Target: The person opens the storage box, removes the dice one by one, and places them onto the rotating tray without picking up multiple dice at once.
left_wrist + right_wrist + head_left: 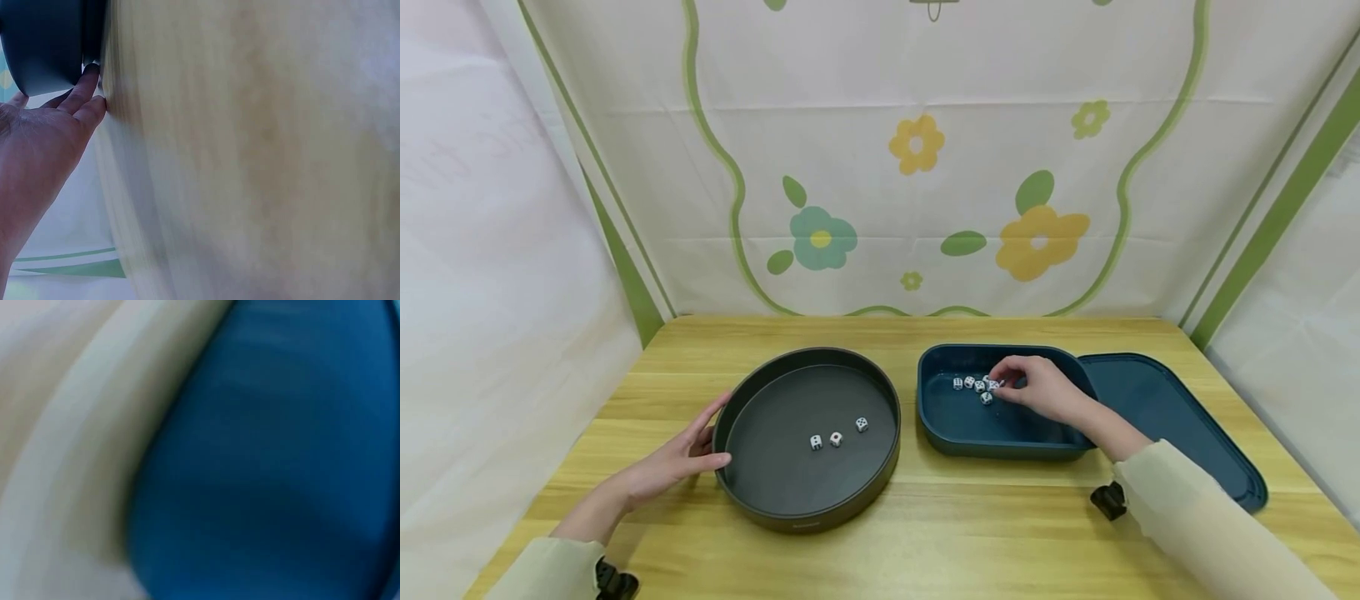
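Two pale sleeves [1217,525] reach in from the near edge of the wooden table [977,542], each with a black wrist device [1108,501] strapped by its cuff. On the person's left, the left hand [673,458] lies against the side of a dark round pan [806,522], thumb and forefinger spread wide, the thumb tip at the rim and the other fingers along the outer wall. Inside that pan sit three white dice [837,439], strung in a loose slanting row right of its middle, none of them touching.

Just to the pan's right stands a deep blue box [1000,447] with rounded corners. At least six more dice [980,387] are huddled on its floor, toward the left. The right hand [1037,388] dips in over them, thumb and forefinger bent and drawn narrow by one die at the bunch's edge; I cannot tell whether they pinch it. Beside the box lies a flat blue lid [1172,417], partly hidden by the sleeve. Behind everything hangs a white cloth [850,75] printed with flowers.
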### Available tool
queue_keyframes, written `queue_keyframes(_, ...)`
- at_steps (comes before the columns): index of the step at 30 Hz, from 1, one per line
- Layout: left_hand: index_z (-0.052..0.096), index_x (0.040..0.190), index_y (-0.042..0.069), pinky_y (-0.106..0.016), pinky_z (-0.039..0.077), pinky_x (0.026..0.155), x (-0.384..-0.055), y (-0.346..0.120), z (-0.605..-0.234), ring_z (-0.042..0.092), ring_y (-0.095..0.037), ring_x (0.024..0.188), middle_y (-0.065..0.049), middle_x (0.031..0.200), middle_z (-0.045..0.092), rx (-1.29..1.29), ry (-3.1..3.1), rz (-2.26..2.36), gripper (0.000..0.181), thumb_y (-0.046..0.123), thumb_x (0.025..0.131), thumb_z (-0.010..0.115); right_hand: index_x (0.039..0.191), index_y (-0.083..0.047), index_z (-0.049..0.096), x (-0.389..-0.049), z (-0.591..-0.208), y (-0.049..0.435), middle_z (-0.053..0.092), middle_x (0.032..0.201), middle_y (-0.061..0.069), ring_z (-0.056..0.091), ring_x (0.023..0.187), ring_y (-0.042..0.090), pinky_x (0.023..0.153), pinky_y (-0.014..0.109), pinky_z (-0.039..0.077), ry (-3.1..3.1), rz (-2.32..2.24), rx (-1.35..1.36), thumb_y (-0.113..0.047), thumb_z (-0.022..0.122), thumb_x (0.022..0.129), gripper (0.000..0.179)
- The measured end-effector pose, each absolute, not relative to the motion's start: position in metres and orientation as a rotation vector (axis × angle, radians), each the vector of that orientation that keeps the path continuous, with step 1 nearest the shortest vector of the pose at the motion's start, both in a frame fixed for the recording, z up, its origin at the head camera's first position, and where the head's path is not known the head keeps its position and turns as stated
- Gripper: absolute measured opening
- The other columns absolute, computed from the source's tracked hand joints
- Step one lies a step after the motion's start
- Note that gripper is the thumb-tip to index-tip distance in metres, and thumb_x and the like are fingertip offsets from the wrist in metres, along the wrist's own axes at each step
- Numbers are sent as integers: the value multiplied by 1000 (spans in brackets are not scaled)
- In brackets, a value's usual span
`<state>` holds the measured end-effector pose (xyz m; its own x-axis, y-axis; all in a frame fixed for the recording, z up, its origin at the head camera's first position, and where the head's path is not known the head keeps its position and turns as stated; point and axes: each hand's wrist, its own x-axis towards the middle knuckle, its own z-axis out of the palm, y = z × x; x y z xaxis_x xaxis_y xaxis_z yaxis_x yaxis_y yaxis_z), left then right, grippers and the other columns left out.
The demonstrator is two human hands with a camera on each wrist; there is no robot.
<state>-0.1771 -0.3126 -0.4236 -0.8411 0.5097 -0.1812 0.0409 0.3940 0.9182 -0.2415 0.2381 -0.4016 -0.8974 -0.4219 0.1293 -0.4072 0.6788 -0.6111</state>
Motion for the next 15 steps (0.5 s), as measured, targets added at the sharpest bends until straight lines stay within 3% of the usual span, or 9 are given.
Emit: queue_keyframes(15,-9,156,28,-68,21,101,-177,-316,-425,16,-52,138,-33,154,7,417,2213,1452,84,15,101,53,100,-11,71,-239,-374,160,65,90,-4,59,79,13,70,31,50,2738,-1268,-905,-13,71,90,10)
